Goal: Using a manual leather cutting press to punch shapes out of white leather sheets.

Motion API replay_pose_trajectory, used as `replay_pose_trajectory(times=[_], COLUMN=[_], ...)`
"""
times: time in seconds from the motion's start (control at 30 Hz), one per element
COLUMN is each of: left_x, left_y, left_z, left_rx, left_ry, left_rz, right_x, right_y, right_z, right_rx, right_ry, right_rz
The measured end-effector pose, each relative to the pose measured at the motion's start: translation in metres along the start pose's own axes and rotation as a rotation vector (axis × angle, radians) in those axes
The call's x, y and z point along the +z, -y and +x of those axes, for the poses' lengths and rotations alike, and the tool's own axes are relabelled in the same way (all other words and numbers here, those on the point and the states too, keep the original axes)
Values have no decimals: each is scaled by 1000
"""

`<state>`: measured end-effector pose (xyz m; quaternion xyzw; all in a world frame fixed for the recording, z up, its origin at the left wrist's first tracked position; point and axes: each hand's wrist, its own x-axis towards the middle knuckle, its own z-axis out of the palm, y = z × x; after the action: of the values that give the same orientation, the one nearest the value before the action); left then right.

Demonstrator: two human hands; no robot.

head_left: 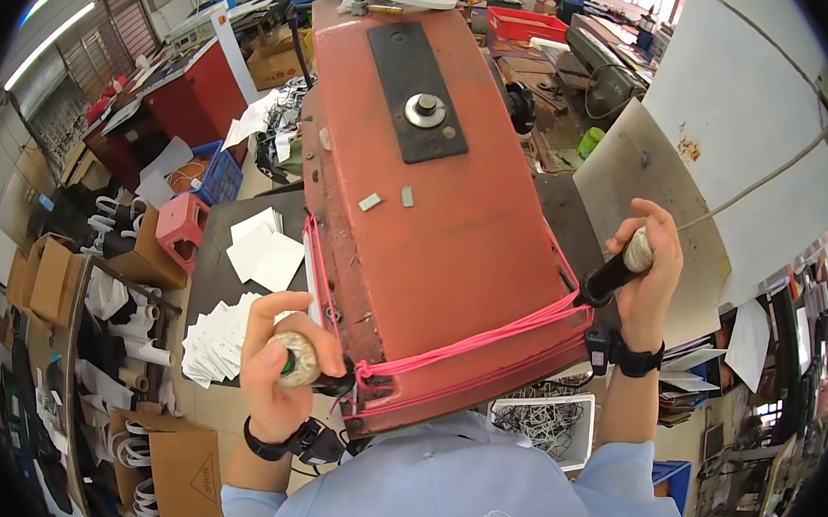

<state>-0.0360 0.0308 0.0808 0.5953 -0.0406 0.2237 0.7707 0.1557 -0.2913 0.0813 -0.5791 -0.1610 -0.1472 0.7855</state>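
Observation:
A broad red machine head [452, 271], likely a press arm, reaches away from my body. My left hand [273, 408] is closed round a pale wrapped handle [305, 361] at its near left corner; a green button shows at that handle's end. At the near right corner, my right hand [657, 292] grips a black handle [613, 276] with a pale wrapped tip. Pink cord [486, 333] stretches across the front between the two handles. On top lie two small grey pieces [370, 202], below a black plate [393, 62] with a bolt and washer.
Loose white cards [270, 259] lie on the dark table left of the machine. Beyond are a pink stool [180, 231] and blue crate [219, 177]. A white bin [587, 437] of thin black-and-white pieces stands near my right side. A pale panel [764, 140] rises right.

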Motion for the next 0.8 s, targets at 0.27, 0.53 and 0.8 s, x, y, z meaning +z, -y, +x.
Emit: replay_pose_trajectory(times=[0.27, 0.53, 0.8], left_x=[-18, -20, -2], left_y=[17, 22, 17], left_z=[-7, -9, -4], left_rx=[23, 30, 13], left_ry=[-24, -2, 161], left_rz=[4, -16, -88], right_x=[5, 2, -17], right_y=[-10, -20, -15], right_z=[-21, -23, 6], right_rx=[66, 45, 11], right_ry=[-34, -22, 23], right_rz=[-4, 3, -63])
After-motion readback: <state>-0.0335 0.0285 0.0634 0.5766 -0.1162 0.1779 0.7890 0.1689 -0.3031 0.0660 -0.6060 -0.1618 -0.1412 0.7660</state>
